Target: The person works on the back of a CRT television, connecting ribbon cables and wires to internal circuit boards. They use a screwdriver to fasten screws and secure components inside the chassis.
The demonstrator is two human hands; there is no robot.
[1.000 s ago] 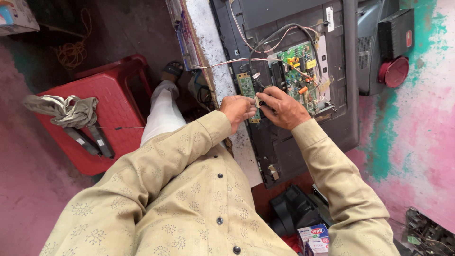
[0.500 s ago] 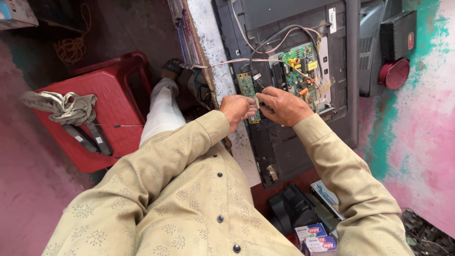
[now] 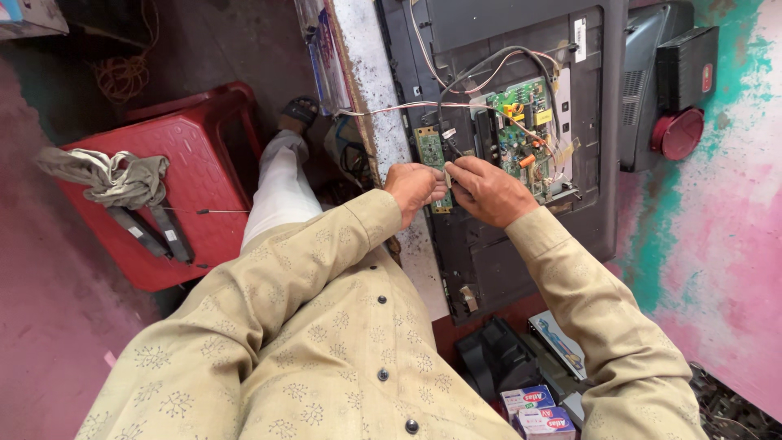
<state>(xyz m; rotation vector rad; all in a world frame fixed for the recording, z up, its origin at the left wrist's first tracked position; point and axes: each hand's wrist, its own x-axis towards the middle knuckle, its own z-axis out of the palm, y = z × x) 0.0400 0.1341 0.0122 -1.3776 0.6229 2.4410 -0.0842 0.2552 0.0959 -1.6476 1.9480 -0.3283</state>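
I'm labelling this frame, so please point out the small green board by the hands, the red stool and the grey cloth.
small green board (image 3: 427,147), head view, upper half.
red stool (image 3: 191,191), head view, bare seat.
grey cloth (image 3: 110,175), head view, bunched middle.

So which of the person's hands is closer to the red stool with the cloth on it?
Left. The left hand is on the side of the red stool; the right hand is beyond it, over the opened television back.

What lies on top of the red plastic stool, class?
On the red plastic stool lie a crumpled grey cloth, two dark flat strips and a thin metal rod. The cloth covers the strips' upper ends, and anything beneath it cannot be seen.
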